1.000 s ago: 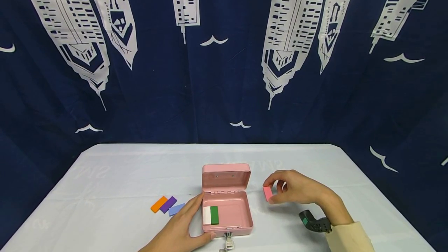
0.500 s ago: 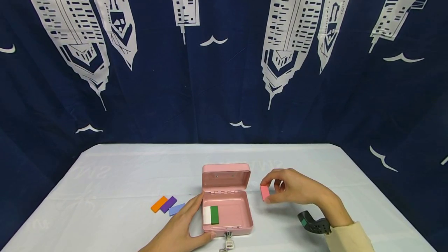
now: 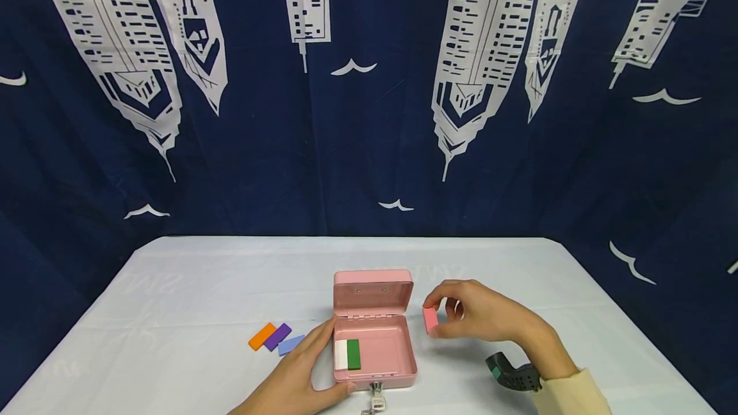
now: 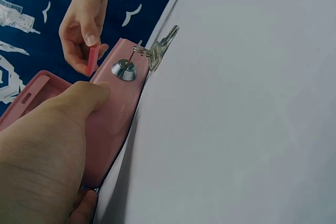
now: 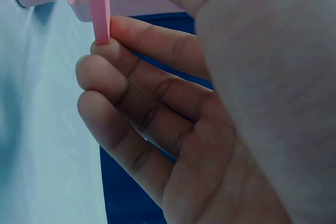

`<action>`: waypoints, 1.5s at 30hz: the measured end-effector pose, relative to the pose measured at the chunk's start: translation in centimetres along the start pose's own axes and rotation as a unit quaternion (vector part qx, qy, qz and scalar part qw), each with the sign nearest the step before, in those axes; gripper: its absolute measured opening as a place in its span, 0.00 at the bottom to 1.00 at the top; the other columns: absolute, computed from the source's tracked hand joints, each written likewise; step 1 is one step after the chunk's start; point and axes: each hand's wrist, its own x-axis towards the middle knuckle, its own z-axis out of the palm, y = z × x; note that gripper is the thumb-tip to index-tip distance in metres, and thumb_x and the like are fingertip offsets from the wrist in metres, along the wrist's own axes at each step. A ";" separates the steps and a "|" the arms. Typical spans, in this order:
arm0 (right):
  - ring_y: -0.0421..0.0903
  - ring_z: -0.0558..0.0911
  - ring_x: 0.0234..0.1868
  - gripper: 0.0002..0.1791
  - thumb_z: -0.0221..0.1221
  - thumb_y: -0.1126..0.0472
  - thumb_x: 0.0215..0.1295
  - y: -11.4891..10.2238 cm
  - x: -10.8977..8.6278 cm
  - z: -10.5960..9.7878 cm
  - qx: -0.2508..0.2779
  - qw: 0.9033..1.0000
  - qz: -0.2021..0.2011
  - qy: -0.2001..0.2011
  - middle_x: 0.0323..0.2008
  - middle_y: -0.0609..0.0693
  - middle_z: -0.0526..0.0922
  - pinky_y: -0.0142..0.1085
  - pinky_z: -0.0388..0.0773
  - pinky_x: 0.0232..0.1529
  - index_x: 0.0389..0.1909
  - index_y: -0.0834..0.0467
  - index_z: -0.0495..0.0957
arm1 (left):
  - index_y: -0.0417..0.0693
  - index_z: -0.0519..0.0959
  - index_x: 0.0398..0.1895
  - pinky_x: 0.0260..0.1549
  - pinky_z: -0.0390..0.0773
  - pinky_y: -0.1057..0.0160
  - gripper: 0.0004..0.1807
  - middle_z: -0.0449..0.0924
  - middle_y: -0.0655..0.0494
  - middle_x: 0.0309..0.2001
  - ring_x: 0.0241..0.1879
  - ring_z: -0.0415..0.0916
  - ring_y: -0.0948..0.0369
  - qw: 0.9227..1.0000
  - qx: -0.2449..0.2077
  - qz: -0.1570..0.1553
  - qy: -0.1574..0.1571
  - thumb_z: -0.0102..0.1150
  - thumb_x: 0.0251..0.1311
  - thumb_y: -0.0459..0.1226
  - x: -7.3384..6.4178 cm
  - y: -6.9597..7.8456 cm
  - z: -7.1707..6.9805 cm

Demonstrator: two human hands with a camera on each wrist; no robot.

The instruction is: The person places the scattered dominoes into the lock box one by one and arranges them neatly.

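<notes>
A pink metal cash box (image 3: 387, 346) stands on the table with its lid raised. Inside, a white block (image 3: 341, 355) and a green block (image 3: 353, 354) lie side by side at the left wall. My left hand (image 3: 300, 370) holds the box at its left side, the thumb on the front face beside the lock (image 4: 124, 70). Right of the box, my right hand (image 3: 487, 312) pinches a pink block (image 3: 430, 319) between thumb and fingertips. The right wrist view has this block at its top, with the ring and little fingers curled loosely below.
Left of my left hand lie an orange block (image 3: 262, 336), a purple block (image 3: 278, 337) and a light blue block (image 3: 290, 345), the last partly behind the hand. Keys (image 4: 163, 48) hang from the lock. A dark blue patterned cloth (image 3: 369, 146) hangs behind the white table (image 3: 202, 300).
My right hand has moved left with the pink block, nearer to the box. The left hand and the box have stayed in place.
</notes>
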 end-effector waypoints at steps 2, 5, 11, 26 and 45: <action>0.33 0.77 0.33 0.18 0.71 0.44 0.56 -0.2 0.1 0.1 -0.003 1.000 -0.002 0.000 0.37 0.38 0.81 0.28 0.79 0.38 0.45 0.46 0.82 | 0.54 0.48 0.81 0.61 0.75 0.40 0.56 0.55 0.55 0.78 0.71 0.66 0.49 1.000 0.000 -0.002 -0.002 0.60 0.56 0.67 0.0 0.0 0.0; 0.33 0.77 0.33 0.18 0.71 0.45 0.57 -0.3 0.2 0.4 -0.005 1.000 -0.008 0.000 0.37 0.39 0.81 0.28 0.78 0.38 0.45 0.46 0.82 | 0.54 0.48 0.81 0.62 0.74 0.41 0.56 0.55 0.55 0.78 0.71 0.66 0.50 1.000 0.001 0.000 -0.002 0.60 0.56 0.68 0.0 0.0 0.0; 0.33 0.77 0.33 0.17 0.70 0.46 0.58 -0.4 0.5 0.9 -0.007 1.000 -0.024 0.001 0.37 0.38 0.81 0.30 0.78 0.39 0.46 0.47 0.82 | 0.54 0.49 0.81 0.63 0.74 0.42 0.56 0.56 0.56 0.78 0.71 0.66 0.50 1.000 0.005 0.003 0.003 0.59 0.56 0.68 -0.1 0.1 0.0; 0.33 0.79 0.35 0.16 0.70 0.49 0.59 -1.5 0.9 1.9 0.002 0.999 -0.041 0.002 0.41 0.36 0.82 0.32 0.81 0.40 0.46 0.48 0.83 | 0.54 0.49 0.81 0.63 0.74 0.42 0.56 0.55 0.55 0.78 0.71 0.66 0.50 1.000 0.009 0.003 0.002 0.60 0.56 0.68 0.0 0.1 0.0; 0.32 0.79 0.37 0.17 0.69 0.49 0.59 -2.6 1.9 3.1 -0.010 0.999 -0.051 0.009 0.41 0.33 0.81 0.32 0.82 0.39 0.48 0.47 0.82 | 0.54 0.49 0.81 0.63 0.74 0.43 0.56 0.56 0.56 0.78 0.71 0.66 0.51 1.000 0.013 0.008 0.008 0.59 0.56 0.68 0.0 0.1 0.0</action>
